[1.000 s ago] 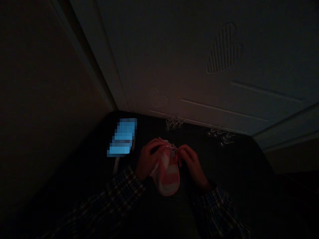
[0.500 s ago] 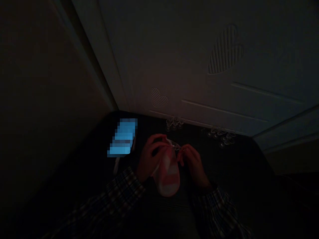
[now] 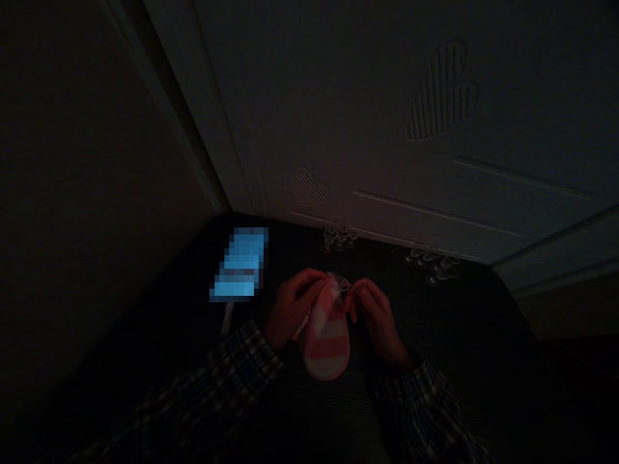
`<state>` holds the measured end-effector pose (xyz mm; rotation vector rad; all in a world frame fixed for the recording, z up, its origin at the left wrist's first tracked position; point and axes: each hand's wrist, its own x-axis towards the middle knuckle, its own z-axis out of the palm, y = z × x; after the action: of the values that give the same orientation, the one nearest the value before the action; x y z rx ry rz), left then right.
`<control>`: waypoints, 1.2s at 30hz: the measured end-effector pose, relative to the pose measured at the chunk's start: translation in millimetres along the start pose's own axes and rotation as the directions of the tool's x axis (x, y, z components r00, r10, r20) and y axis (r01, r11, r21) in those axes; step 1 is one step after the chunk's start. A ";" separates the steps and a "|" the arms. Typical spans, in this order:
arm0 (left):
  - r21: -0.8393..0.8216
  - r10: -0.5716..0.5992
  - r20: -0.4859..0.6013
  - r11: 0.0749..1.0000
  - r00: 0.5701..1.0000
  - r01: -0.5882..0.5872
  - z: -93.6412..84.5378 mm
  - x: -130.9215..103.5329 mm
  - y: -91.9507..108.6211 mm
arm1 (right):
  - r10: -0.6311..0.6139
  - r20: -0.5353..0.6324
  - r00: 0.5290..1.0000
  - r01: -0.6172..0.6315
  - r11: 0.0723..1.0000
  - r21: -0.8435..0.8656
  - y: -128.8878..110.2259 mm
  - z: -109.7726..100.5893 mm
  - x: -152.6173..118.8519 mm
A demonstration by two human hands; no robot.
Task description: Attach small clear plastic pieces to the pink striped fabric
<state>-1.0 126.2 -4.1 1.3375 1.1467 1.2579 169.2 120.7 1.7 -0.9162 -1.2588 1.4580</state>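
Note:
In the dim light, my left hand (image 3: 294, 307) is closed on a pink-and-white striped cloth (image 3: 327, 348), whose rounded lower end hangs toward me. At the cloth's upper edge, a small clear glass (image 3: 343, 282) shows between my hands. My right hand (image 3: 374, 314) pinches its right-hand end with thumb and fingers. Part of the glass is hidden by the cloth and my fingertips, so its full shape cannot be made out.
A lit phone (image 3: 240, 264) leans on a pale stand (image 3: 227, 318) to the left. Two groups of small stemmed glasses, a left group (image 3: 340, 237) and a right group (image 3: 432, 261), stand along the back of the dark table (image 3: 329, 412), before a pale panel (image 3: 358, 129) with raised hearts.
My left hand has shifted slightly, and its fingers have drawn closer together on the cloth near the glass. My right hand keeps its pinch almost unmoved.

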 end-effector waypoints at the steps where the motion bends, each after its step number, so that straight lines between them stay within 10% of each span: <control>1: -0.002 0.010 0.010 1.000 1.000 -0.010 -0.2 0.2 0.3 | -0.001 -0.001 1.000 0.001 1.000 0.001 -0.2 0.2 -0.2; 8: 0.126 0.173 -0.094 0.979 0.980 -0.160 -2.9 3.0 2.6 | -0.006 -0.019 1.000 0.006 1.000 -0.027 -0.7 1.4 -1.5; 26: -0.117 -0.083 0.061 0.989 0.995 0.089 -0.2 -0.8 -2.4 | 0.031 0.057 0.998 -0.027 0.997 -0.068 0.8 -0.1 0.0; 36: -0.204 -0.244 -0.100 0.954 0.965 0.220 -0.5 1.4 3.9 | -0.030 0.024 0.999 0.034 0.985 -0.170 3.0 -0.4 -0.7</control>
<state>-1.4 127.1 -0.1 0.9626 1.1984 1.2558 169.2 120.1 -1.4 -0.9905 -1.4244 1.3540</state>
